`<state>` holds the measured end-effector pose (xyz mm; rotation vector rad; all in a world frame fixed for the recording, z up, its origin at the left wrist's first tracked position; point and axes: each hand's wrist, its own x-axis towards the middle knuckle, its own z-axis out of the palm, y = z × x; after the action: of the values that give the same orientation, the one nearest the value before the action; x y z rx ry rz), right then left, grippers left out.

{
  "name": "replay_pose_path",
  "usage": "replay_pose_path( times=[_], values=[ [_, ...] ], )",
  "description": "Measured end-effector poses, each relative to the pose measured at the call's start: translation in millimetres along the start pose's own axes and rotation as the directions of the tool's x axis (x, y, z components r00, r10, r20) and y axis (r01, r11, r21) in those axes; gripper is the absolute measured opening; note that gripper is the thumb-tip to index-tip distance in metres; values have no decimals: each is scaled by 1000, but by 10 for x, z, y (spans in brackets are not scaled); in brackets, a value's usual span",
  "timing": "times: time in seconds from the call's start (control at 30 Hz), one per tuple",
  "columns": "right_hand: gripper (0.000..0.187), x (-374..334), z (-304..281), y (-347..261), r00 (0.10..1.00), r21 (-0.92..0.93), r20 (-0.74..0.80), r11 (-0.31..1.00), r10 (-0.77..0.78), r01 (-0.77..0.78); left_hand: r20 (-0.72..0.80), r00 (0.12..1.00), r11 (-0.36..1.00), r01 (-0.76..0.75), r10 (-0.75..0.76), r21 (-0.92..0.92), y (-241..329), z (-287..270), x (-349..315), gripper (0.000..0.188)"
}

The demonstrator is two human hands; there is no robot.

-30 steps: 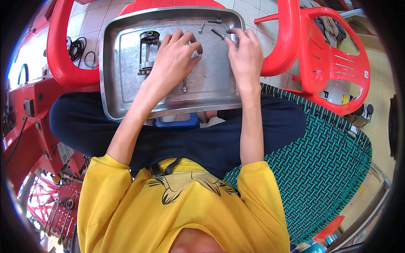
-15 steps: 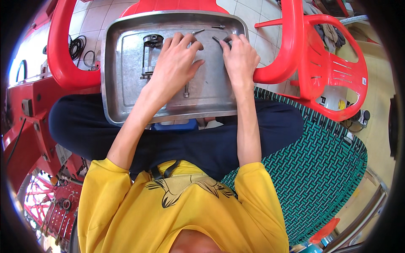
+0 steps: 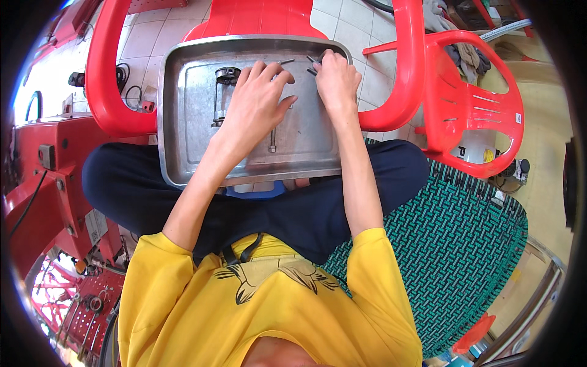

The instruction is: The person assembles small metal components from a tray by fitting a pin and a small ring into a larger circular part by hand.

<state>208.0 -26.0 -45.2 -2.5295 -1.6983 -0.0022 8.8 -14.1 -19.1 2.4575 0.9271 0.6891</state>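
A shallow metal tray [image 3: 306, 160] rests across my lap and the red chair. My left hand [image 3: 260, 95] hovers over its middle, fingers apart and slightly curled, with nothing visible in them. Beside it lies a cylindrical metal part [image 3: 227, 76] with a dark round end and long thin rods, partly hidden by the hand. At the far right corner my right hand [image 3: 337, 79] is closed, its fingertips on a dark bolt [image 3: 312, 71]. Another thin bolt [image 3: 312, 59] pokes out by the same fingers. One bolt [image 3: 273, 142] lies below my left hand, another [image 3: 286, 61] beyond its fingertips.
A red plastic chair [image 3: 257, 18] stands under the tray's far side, its arms flanking the tray. Right of it is a second red chair [image 3: 477, 110]. Nearby are a green woven seat [image 3: 452, 257], red machinery [image 3: 67, 177] and a black cable [image 3: 122, 76] on the tiles.
The whole view has shifted, so the tray sits lower in the picture. My right hand has moved toward the corner bolt, and both bolts now lie at its fingertips. My left hand stays much the same.
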Motion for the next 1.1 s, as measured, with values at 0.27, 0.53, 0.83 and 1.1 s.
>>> replay_pose_path(
  times=[0.27,0.53,0.83,1.1],
  values=[
    [33,-103,-521,-178,933,806,345,542,-104,-238,30,972,877,224,-234,-426,80,-125,70,26],
    [25,-689,-548,-453,979,951,160,-244,-128,-187,-48,951,597,153,-306,-787,275,-169,23,24],
    [24,-760,-652,-473,988,979,-151,-145,-34,144,-359,931,877,-220,59,-426,169,-216,14,25],
    [16,-794,-684,-366,957,950,-290,123,6,287,-443,846,931,-359,296,-63,55,-150,60,23]
  ],
)
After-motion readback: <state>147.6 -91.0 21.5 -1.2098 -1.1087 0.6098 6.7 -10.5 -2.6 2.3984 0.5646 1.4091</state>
